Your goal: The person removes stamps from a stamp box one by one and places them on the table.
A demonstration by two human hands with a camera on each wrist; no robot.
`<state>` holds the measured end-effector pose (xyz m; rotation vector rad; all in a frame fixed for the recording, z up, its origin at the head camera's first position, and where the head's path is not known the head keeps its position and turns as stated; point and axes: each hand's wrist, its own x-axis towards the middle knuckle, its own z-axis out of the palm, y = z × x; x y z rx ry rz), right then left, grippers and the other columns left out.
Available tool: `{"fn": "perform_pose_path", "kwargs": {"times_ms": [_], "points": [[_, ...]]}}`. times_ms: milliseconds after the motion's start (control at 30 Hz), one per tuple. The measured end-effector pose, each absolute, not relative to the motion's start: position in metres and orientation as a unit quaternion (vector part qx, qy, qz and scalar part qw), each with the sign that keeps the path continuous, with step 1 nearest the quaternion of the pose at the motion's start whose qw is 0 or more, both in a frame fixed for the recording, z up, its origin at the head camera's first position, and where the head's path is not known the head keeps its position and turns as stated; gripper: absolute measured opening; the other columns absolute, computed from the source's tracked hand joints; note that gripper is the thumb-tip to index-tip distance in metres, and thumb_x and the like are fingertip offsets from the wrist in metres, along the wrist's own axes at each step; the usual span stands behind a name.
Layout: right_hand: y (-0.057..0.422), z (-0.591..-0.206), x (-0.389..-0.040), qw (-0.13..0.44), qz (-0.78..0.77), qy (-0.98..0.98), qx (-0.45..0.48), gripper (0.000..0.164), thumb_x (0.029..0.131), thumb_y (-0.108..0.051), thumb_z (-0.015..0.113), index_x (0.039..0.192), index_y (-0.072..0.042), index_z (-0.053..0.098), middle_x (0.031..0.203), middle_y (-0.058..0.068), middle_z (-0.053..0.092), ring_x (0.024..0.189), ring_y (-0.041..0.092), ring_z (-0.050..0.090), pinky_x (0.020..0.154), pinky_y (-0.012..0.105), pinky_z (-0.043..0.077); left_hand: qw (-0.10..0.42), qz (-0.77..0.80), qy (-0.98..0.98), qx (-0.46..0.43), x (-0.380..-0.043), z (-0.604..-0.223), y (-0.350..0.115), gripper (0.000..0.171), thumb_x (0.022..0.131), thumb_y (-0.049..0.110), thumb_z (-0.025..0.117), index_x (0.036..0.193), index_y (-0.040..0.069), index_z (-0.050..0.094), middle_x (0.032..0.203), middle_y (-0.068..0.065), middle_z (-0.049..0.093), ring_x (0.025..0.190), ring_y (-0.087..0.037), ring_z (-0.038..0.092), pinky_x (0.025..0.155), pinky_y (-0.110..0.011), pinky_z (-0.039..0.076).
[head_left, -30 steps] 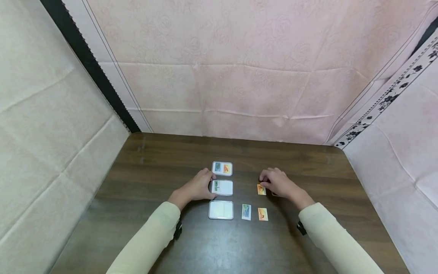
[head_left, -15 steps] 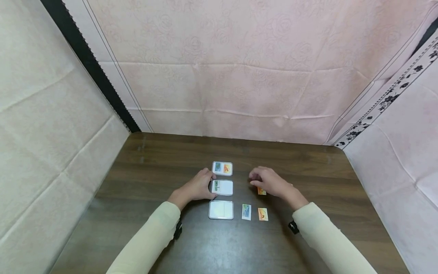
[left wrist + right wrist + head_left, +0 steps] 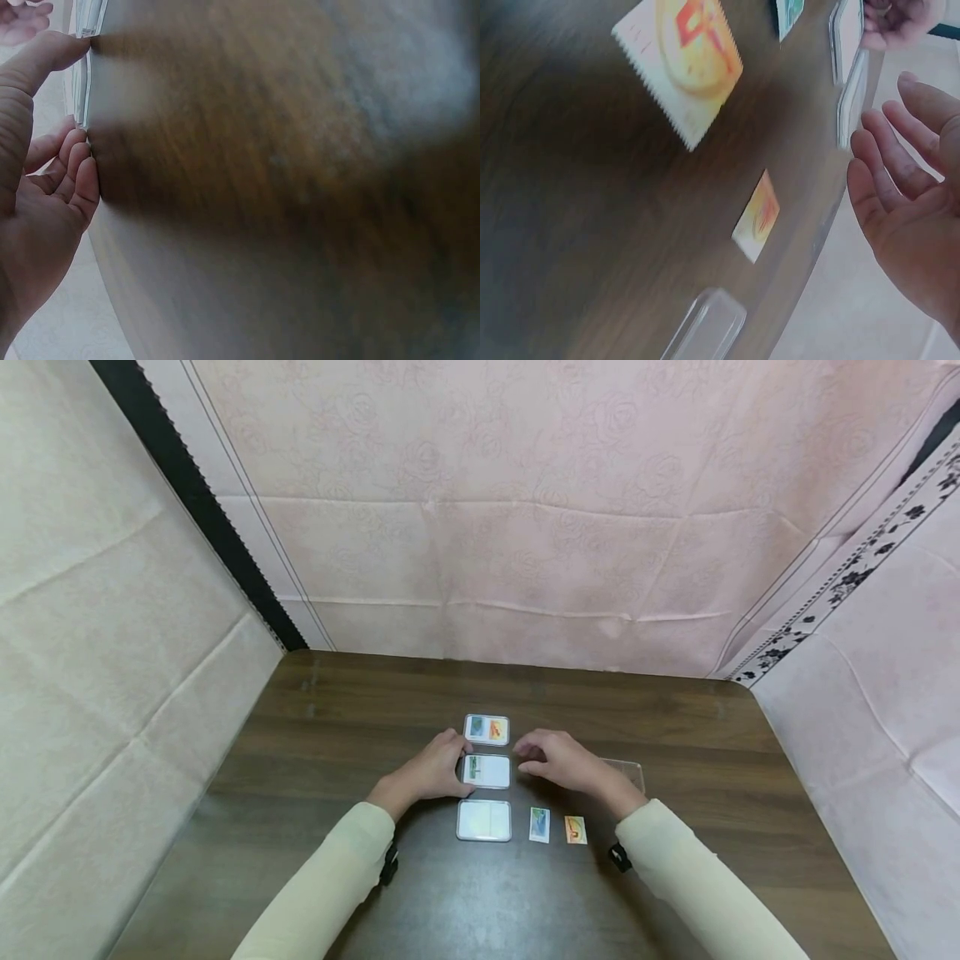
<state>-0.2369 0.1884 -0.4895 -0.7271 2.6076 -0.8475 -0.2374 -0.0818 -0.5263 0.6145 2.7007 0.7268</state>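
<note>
My left hand [image 3: 435,768] holds the middle one of three small flat plastic cases, the middle case [image 3: 491,772], with thumb and fingers at its left corners. A green stamp [image 3: 475,767] lies inside it. My right hand [image 3: 566,762] hovers just right of that case, fingers loosely bent, thumb apart, and no object shows between them in the right wrist view. The far case [image 3: 487,718] has a blue-green and an orange stamp in it. The near case [image 3: 484,821] looks plain white. Under my right hand an orange stamp [image 3: 757,217] lies on the table, hidden in the head view.
Nearer me lie a blue-green stamp [image 3: 539,825] and another orange stamp [image 3: 576,830]. A clear plastic lid or tray [image 3: 628,772] lies right of my right hand, partly covered by the wrist. Pale cloth [image 3: 480,560] hangs behind the wooden table [image 3: 337,877].
My right hand has moved left from above the far orange stamp to beside the middle case, uncovering the clear lid or tray. My left hand has stayed still.
</note>
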Motion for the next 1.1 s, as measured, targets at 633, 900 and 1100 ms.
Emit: {"fn": "perform_pose_path", "kwargs": {"times_ms": [633,900,1100], "points": [[0.139,-0.495,-0.245,0.151,-0.269,0.907,-0.288,0.031,0.094,-0.020,0.077,0.122,-0.009,0.071,0.116,0.005,0.068,0.102,0.016,0.064,0.093,0.035,0.056,0.128,0.255,0.933,0.222,-0.239,-0.529,-0.082,0.061,0.078,0.037,0.089,0.121,0.006,0.061,0.111,-0.001,0.052,0.100,-0.017,0.050,0.092,-0.034,0.052],[0.127,-0.504,-0.249,0.122,-0.243,0.911,-0.310,0.027,0.091,-0.021,0.080,0.113,-0.007,0.071,0.109,0.005,0.069,0.097,0.016,0.061,0.090,0.035,0.055,0.121,0.260,0.930,0.229,-0.240,-0.528,-0.082,0.059,0.076,0.033,0.089,0.118,0.003,0.061,0.108,-0.002,0.052,0.097,-0.016,0.049,0.089,-0.032,0.050],[0.125,-0.506,-0.251,0.126,-0.237,0.916,-0.297,0.028,0.090,-0.024,0.082,0.111,-0.009,0.070,0.108,0.004,0.066,0.093,0.015,0.057,0.087,0.033,0.053,0.127,0.262,0.930,0.225,-0.239,-0.528,-0.082,0.059,0.076,0.034,0.089,0.118,0.004,0.061,0.108,-0.001,0.052,0.098,-0.017,0.049,0.089,-0.033,0.051]]}}
